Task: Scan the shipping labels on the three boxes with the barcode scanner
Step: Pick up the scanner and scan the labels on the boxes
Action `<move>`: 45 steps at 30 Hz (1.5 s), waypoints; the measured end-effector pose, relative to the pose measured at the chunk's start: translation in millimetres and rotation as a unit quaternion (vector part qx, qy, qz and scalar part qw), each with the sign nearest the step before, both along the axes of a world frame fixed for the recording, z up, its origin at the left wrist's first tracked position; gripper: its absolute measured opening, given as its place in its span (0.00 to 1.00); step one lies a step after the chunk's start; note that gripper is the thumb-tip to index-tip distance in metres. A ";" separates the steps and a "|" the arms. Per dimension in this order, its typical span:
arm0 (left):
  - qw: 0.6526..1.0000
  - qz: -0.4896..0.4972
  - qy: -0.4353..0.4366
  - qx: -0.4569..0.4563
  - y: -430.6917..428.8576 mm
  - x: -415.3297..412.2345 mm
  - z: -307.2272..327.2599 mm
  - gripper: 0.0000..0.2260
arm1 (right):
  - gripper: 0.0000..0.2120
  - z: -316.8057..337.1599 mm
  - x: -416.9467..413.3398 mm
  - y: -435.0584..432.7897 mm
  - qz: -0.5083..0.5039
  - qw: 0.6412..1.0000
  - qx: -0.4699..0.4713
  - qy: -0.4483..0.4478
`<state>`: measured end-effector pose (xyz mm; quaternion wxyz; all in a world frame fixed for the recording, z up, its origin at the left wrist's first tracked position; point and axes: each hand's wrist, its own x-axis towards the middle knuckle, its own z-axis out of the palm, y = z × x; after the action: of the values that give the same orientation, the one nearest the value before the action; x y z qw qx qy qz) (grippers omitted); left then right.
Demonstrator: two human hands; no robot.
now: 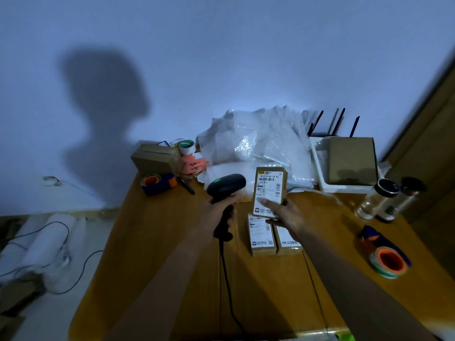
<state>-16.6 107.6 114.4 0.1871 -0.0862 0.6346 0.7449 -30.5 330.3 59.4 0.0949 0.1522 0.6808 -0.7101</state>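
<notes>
Here we look down on a wooden table, bare at its near left. Our left hand grips the barcode scanner; our right hand holds one labelled box upright, fingers wrapped around it. Two more boxes lie flat below. Bubble wrap crowds the far edge by a pale wall.

The right hand covers the lower label of the held box, the two flat boxes' print is perhaps too blurred to read, and the scanner cord leaves the bottom edge.
</notes>
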 end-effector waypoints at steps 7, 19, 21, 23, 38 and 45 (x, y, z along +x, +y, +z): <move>1.000 0.006 0.020 -0.019 -4.4 1.5 2.4 0.08 | 0.13 8.2 3.2 1.7 0.017 0.999 0.025 0.045; 0.999 -0.022 0.028 -0.040 -1.1 7.9 5.2 0.10 | 0.23 -3.6 5.1 5.9 0.009 0.997 0.011 0.082; 0.999 -0.024 0.028 -0.040 -0.5 9.4 5.8 0.09 | 0.24 -5.3 4.5 6.6 0.010 0.997 0.007 0.079; 0.998 -0.025 0.031 -0.042 -0.2 10.4 5.9 0.09 | 0.24 -6.8 3.5 7.0 0.009 0.997 0.004 0.078; 0.997 -0.038 0.025 -0.064 -4.2 10.8 6.0 0.10 | 0.31 -24.6 -7.3 7.8 -0.030 0.998 0.011 0.052; 0.996 -0.034 0.028 -0.079 -7.4 7.2 1.9 0.12 | 0.32 -27.9 -9.0 9.0 -0.023 0.999 0.010 0.044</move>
<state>-9.4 100.2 116.2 0.1872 -0.0583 0.6989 0.6879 -39.5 339.3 31.5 0.0469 0.1377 0.6873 -0.7116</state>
